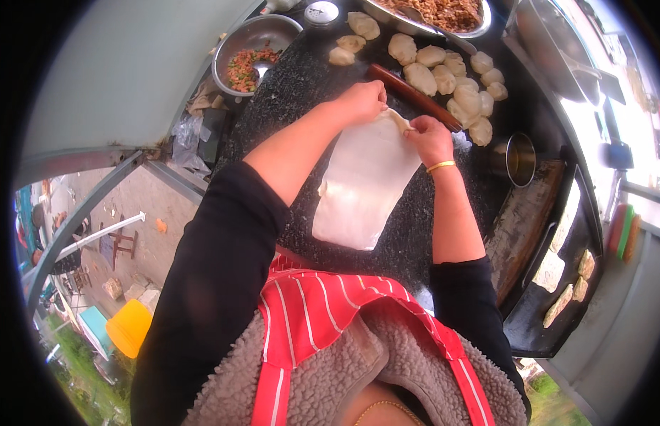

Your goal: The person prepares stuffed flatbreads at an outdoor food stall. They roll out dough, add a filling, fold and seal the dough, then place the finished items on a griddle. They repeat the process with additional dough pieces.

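Note:
A long, thin sheet of dough (370,183) lies on the black speckled worktop (271,120). My left hand (366,100) pinches its far edge at the left corner. At the far right corner, my right hand (430,139) grips the same edge between thumb and fingers. Between the two hands that edge looks lifted and slightly folded. Just beyond them lies a dark red wooden rolling pin (412,96), set at a slant. Past the pin sit several pale lumps of dough (444,80), some touching one another.
A metal bowl (221,69) with chopped filling and a spoon stands far left, near a white-lidded shaker (321,13). A larger basin (487,21) holds minced filling (447,13). On the right are a metal cup (520,160) and a black griddle (556,341) bearing several flat breads (549,270).

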The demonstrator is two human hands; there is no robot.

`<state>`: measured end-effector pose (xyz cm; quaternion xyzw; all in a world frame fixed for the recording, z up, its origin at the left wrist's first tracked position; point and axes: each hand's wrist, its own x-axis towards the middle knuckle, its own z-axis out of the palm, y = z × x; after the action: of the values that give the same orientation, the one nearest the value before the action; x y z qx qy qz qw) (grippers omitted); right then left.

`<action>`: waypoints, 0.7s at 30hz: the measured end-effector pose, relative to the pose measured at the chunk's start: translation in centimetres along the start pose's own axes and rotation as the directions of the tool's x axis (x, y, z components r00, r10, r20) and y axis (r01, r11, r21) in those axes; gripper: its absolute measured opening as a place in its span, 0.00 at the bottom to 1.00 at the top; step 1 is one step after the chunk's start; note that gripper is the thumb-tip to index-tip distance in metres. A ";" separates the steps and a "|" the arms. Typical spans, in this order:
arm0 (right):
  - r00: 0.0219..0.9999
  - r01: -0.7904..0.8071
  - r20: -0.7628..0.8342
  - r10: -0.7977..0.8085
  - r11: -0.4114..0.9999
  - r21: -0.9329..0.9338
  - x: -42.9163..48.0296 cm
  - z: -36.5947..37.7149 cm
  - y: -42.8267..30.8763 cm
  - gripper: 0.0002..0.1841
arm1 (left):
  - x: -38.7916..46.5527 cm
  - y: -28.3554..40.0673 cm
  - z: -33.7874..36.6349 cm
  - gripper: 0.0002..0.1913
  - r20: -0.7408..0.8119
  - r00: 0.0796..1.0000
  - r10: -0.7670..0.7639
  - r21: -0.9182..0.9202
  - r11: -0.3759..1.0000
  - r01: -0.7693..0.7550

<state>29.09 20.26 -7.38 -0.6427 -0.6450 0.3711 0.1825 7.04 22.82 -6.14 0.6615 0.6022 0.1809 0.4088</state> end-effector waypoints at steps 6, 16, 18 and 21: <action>0.998 0.029 0.031 -0.055 0.834 0.550 -5.3 -2.0 -0.4 0.07 | -5.2 2.4 -4.1 0.11 0.226 0.963 0.144 0.052 0.986 -0.160; 0.912 0.392 0.070 -0.405 0.909 0.142 -26.4 1.6 -1.6 0.07 | -27.9 1.0 -0.7 0.05 0.484 0.842 0.239 0.145 0.927 -0.347; 0.900 0.421 0.066 -0.431 0.898 0.125 -27.8 3.3 -0.6 0.07 | -30.0 -0.8 1.0 0.05 0.373 0.854 0.363 0.172 0.877 -0.448; 0.902 0.425 0.035 -0.430 0.899 0.100 -29.0 3.9 0.8 0.08 | -31.7 -2.8 1.7 0.06 0.396 0.865 0.308 0.209 0.887 -0.412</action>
<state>29.94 -8.74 -3.53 -0.4658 -0.7579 0.3682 0.2701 -0.14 -7.88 -1.23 0.8366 0.4031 0.0444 0.3682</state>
